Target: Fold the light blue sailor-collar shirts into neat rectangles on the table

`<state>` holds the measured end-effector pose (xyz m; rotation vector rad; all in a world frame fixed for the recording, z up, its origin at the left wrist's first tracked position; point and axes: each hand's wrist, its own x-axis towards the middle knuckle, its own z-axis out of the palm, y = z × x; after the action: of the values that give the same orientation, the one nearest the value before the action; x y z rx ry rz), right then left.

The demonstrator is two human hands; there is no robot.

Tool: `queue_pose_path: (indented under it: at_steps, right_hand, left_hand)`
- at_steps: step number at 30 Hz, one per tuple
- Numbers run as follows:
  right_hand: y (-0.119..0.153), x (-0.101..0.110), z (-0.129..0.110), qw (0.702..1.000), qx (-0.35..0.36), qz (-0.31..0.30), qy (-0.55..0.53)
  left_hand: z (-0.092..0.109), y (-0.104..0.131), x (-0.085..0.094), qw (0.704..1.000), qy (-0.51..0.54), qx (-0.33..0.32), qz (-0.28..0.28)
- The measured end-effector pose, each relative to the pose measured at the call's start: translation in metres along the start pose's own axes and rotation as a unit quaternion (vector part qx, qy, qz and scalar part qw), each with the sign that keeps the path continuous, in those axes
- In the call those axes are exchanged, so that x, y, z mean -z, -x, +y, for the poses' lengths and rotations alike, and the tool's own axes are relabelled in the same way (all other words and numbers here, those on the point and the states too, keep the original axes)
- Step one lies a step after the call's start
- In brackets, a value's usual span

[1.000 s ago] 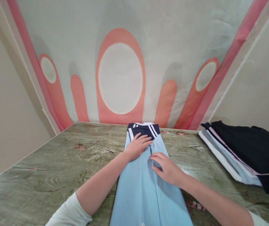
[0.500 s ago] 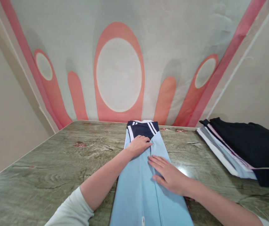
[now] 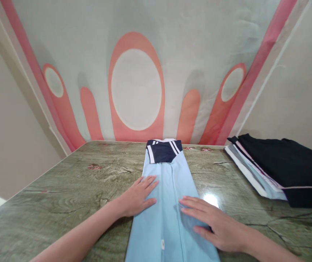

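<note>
A light blue shirt (image 3: 169,225) with navy, white-striped upper parts lies lengthwise on the table, its sides folded inward into a long strip. The navy sleeve (image 3: 161,153) is folded across near the collar at the far end. My left hand (image 3: 138,196) rests on the shirt's left edge, fingers stretched out. On the right side of the strip lies my right hand (image 3: 210,220), its fingers spread and touching the cloth. Neither hand grips anything. A small white tag (image 3: 163,244) shows near the bottom; the shirt's lower end runs out of view.
To the right sits a stack of folded clothes, with a black garment (image 3: 287,160) on top and white, grey and pink layers beneath. The wood-patterned table (image 3: 71,189) reaches back to a wall (image 3: 199,47) with pink and orange shapes.
My left hand has moved from near the navy sleeve down and left to the shirt's edge. My right hand has slid nearer and to the right. The folded sleeve is now uncovered.
</note>
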<state>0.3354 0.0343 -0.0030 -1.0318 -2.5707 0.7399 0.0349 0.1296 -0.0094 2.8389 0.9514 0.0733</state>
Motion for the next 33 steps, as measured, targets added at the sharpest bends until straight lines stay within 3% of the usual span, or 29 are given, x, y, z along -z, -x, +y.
queue_pose_path:
  at_steps: [5,8,11,16,20,24,30,33]
  right_hand:
    - [0.014,0.007,0.014,0.999,-0.011,0.013,0.051]
    - [0.021,0.014,0.011,0.998,-0.001,-0.016,0.064]
    - [0.021,0.018,0.003,0.995,0.016,-0.050,0.087]
    - [0.011,0.014,-0.001,0.986,0.077,-0.059,0.139]
    - [0.002,0.004,0.009,0.981,0.121,-0.014,0.151]
    - [-0.007,0.000,0.021,0.983,0.157,0.024,0.094]
    - [-0.021,0.000,0.019,0.992,0.077,0.075,-0.067]
    - [-0.028,0.001,0.016,0.991,0.067,0.065,-0.100]
  left_hand:
    - [0.034,0.057,0.015,0.996,0.060,-0.024,-0.067]
    - [0.044,0.072,0.032,0.990,0.088,-0.049,-0.101]
    - [0.038,0.079,0.046,0.988,0.095,-0.062,-0.105]
    - [0.023,0.078,0.049,0.993,0.057,-0.084,-0.053]
    - [0.029,0.067,0.038,0.989,0.035,-0.138,-0.043]
    - [0.032,0.054,0.029,0.984,0.057,-0.170,-0.011]
    - [0.034,0.047,0.022,0.985,0.110,-0.134,0.000]
    - [0.034,0.043,0.018,0.985,0.121,-0.125,0.006]
